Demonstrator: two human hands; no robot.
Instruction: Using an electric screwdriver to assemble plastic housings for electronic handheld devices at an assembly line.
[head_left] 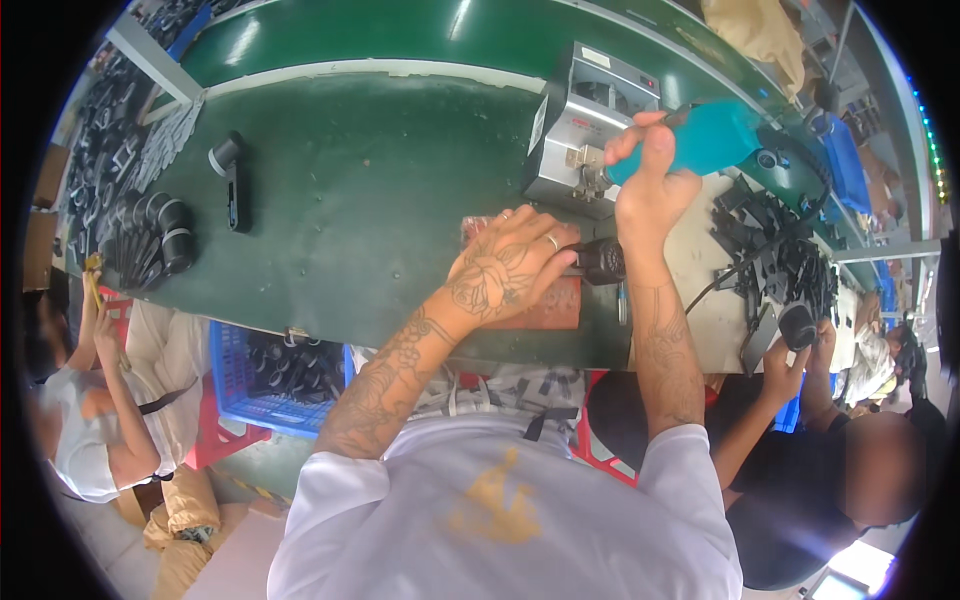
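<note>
My right hand [655,180] is closed round a teal electric screwdriver [718,140], thumb and fingers wrapped over its body. The front end of the screwdriver is at the front of a silver screw feeder [572,130]. My left hand [505,265] is closed over a black part with a round head [602,260], holding it down on a reddish-brown pad [550,308]. Most of that part is hidden under my fingers; only its round end sticks out to the right. A ring shows on one left finger.
On the green bench [330,220] one black part with a grey band [232,180] lies at the left, beside a row of similar parts [150,240]. Black handles are heaped [765,250] at the right. A blue crate [270,375] stands below. Co-workers sit at both sides.
</note>
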